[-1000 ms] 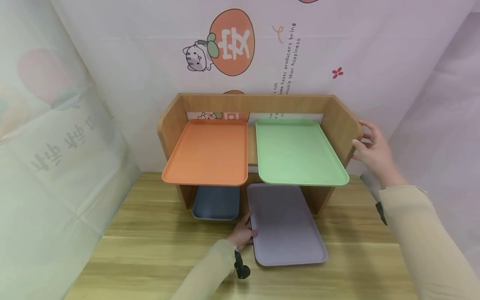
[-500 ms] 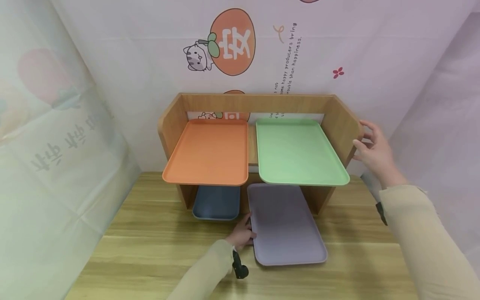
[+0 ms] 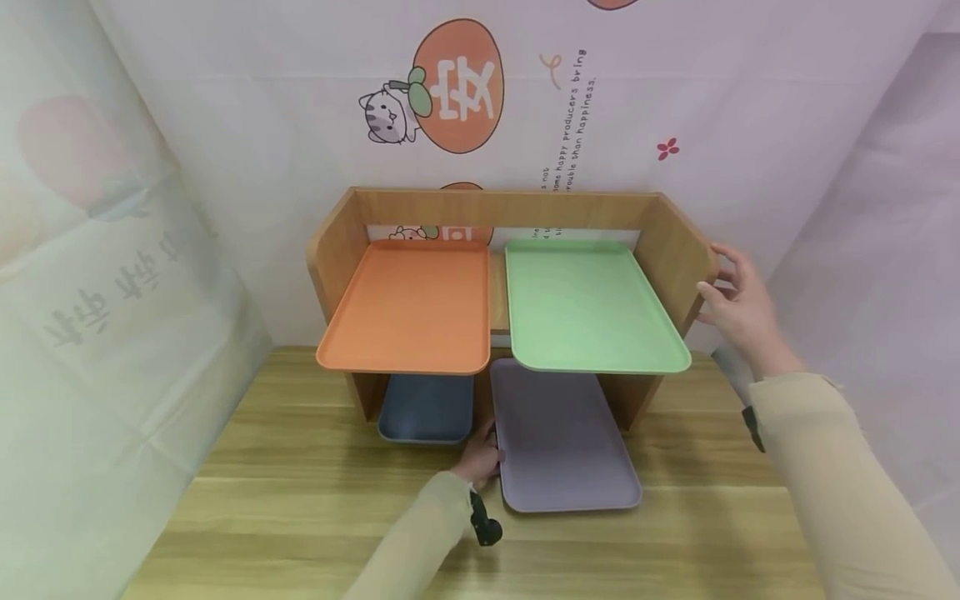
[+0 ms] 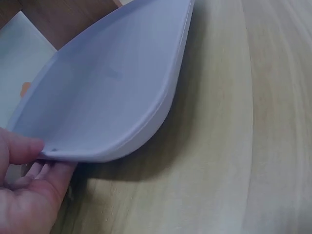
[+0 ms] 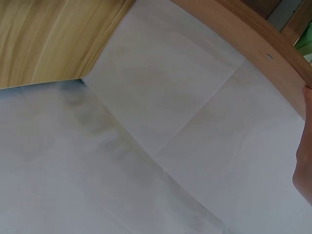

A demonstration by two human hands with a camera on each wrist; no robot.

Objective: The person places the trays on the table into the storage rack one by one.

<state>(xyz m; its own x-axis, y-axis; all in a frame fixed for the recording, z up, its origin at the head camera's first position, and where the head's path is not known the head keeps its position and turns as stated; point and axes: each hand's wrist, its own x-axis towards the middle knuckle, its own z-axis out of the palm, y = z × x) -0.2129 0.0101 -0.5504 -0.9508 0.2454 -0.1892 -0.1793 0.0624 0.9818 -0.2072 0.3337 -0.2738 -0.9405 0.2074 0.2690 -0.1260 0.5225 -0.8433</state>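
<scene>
In the head view, a lavender rectangular tray (image 3: 566, 454) slants out from the lower right of a two-level wooden shelf (image 3: 678, 262), its back part under the upper level. My left hand (image 3: 478, 457) holds the tray's left edge. The left wrist view shows thumb above the rim and fingers beneath, with the tray's near edge (image 4: 131, 141) raised off the tabletop. At the shelf's right side panel, my right hand (image 3: 744, 315) grips the front edge, thumb in front and fingers around the outer side. Only a sliver of that hand (image 5: 304, 151) appears in the right wrist view.
On the upper level lie an orange tray (image 3: 412, 308) at left and a green tray (image 3: 596, 308) at right, both jutting forward. A dark blue tray (image 3: 427, 408) sits lower left. The wooden table (image 3: 300, 492) meets printed cloth walls (image 3: 255, 125) behind and at the sides.
The lavender tray has slid back, farther under the upper level, with my left hand moving along with it. My right hand keeps its place on the side panel. The head view has shifted slightly.
</scene>
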